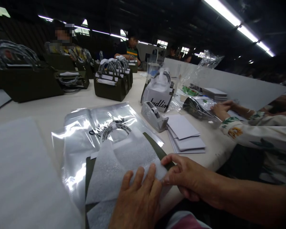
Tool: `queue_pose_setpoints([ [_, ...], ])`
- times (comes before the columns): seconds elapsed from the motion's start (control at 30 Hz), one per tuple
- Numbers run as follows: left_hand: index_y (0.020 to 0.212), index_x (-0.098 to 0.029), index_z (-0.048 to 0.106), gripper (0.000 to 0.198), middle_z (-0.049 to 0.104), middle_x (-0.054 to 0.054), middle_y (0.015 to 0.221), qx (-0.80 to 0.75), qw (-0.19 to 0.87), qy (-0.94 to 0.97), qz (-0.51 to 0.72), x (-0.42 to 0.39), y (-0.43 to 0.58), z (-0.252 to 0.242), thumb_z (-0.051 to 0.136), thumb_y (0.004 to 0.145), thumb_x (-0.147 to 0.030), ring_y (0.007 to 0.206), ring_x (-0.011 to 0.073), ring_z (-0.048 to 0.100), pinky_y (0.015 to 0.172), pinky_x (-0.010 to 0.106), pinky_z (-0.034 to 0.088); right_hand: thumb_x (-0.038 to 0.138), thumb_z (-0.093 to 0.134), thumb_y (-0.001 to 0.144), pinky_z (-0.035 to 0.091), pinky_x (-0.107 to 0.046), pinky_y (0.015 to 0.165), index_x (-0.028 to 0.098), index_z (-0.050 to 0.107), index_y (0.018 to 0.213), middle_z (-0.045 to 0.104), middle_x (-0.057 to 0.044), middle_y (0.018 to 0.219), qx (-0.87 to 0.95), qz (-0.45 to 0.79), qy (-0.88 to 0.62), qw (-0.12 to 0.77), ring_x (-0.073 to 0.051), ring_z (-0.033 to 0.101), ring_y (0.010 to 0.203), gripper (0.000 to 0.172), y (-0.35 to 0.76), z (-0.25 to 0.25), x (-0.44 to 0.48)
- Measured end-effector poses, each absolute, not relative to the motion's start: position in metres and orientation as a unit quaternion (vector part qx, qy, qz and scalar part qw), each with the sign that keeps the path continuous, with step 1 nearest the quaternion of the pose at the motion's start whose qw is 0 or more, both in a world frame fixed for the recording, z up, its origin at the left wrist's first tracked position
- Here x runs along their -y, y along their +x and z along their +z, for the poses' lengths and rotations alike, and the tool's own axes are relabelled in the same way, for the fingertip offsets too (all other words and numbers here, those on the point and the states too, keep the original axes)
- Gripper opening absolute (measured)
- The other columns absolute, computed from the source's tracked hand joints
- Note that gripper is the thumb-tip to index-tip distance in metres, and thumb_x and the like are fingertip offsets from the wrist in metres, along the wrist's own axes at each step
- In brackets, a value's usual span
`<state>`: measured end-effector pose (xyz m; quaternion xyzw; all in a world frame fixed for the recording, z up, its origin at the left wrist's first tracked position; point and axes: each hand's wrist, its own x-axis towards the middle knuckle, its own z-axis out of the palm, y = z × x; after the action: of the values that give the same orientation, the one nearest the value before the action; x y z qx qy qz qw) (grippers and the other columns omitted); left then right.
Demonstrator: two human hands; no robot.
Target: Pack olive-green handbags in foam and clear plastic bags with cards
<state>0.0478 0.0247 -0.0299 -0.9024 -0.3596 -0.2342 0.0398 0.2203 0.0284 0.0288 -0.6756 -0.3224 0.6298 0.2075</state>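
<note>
A dark green handbag [154, 143] lies flat in front of me, mostly covered by thin white wrapping tissue [124, 159]. Its handles [116, 128], sheathed in clear plastic, point away from me. My left hand [139, 198] rests on the tissue with its fingers stretched out. At the bag's right edge my right hand [183, 175] has its thumb and forefinger at the tissue's edge, pinching it as far as I can see. Beneath the bag, clear plastic sleeves [76, 127] are spread on the table.
A grey tape dispenser [154, 117] stands beyond the bag, beside white cards [183, 127]. Wrapped bags stand behind it, and more green handbags [109, 86] line the left and back. White sheets [21, 178] lie at left. On the right, a co-worker's hands [221, 109] touch a plastic-covered bag.
</note>
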Motion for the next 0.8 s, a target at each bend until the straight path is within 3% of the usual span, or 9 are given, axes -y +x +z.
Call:
queue_pose_setpoints([
  [0.13,0.096,-0.026,0.056,0.025,0.054,-0.005,0.123,0.355,0.045,-0.906,-0.225,-0.025,0.045,-0.029,0.057,0.072,-0.033,0.100,0.0224,0.048,0.085,0.041,0.031,0.025,0.063,0.061,0.020,-0.014,0.027,0.021,0.035,0.098,0.053,0.008,0.059,0.286,0.633,-0.679,0.237,-0.002,0.029,0.029,0.048,0.222,0.028,-0.021],
  [0.27,0.119,-0.029,0.048,0.041,0.051,-0.004,0.127,0.327,0.069,-0.923,-0.192,-0.027,0.041,-0.028,0.054,0.079,-0.037,0.100,0.0216,0.048,0.085,0.039,0.030,0.027,0.060,0.065,0.016,-0.014,0.027,0.022,0.033,0.096,0.045,0.011,0.044,0.252,0.654,-0.670,0.242,-0.003,0.024,0.026,0.042,0.222,0.025,-0.017],
  [0.37,0.122,-0.034,0.046,0.041,0.049,-0.004,0.128,0.337,0.065,-0.922,-0.180,-0.027,0.042,-0.027,0.051,0.082,-0.039,0.103,0.0229,0.047,0.086,0.041,0.030,0.028,0.059,0.069,0.014,-0.014,0.027,0.023,0.036,0.093,0.038,0.011,0.035,0.197,0.679,-0.663,0.248,-0.005,0.024,0.025,0.034,0.224,0.023,-0.010],
  [0.57,0.122,-0.039,0.046,0.043,0.044,-0.002,0.133,0.348,0.052,-0.922,-0.159,-0.022,0.045,-0.028,0.054,0.080,-0.042,0.108,0.0262,0.045,0.090,0.045,0.030,0.031,0.051,0.080,0.016,-0.011,0.027,0.018,0.041,0.082,0.062,0.000,0.073,0.011,0.694,-0.630,0.349,0.002,0.029,0.028,0.017,0.248,0.000,0.017],
  [0.7,0.126,-0.043,0.039,0.049,0.039,0.004,0.136,0.320,0.068,-0.936,-0.134,-0.020,0.043,-0.027,0.053,0.078,-0.044,0.113,0.0312,0.042,0.090,0.051,0.031,0.036,0.055,0.079,0.015,-0.012,0.027,0.019,0.043,0.081,0.057,0.004,0.065,0.126,0.660,-0.628,0.394,0.001,0.027,0.028,0.021,0.267,-0.007,0.018],
  [0.8,0.125,-0.045,0.039,0.048,0.037,0.007,0.137,0.321,0.069,-0.938,-0.112,-0.017,0.046,-0.024,0.052,0.078,-0.046,0.115,0.0330,0.041,0.090,0.055,0.031,0.041,0.058,0.077,0.036,-0.015,0.035,0.022,0.048,0.087,0.058,0.002,0.069,0.310,0.606,-0.599,0.421,-0.004,0.045,0.040,0.023,0.259,0.008,-0.001],
])
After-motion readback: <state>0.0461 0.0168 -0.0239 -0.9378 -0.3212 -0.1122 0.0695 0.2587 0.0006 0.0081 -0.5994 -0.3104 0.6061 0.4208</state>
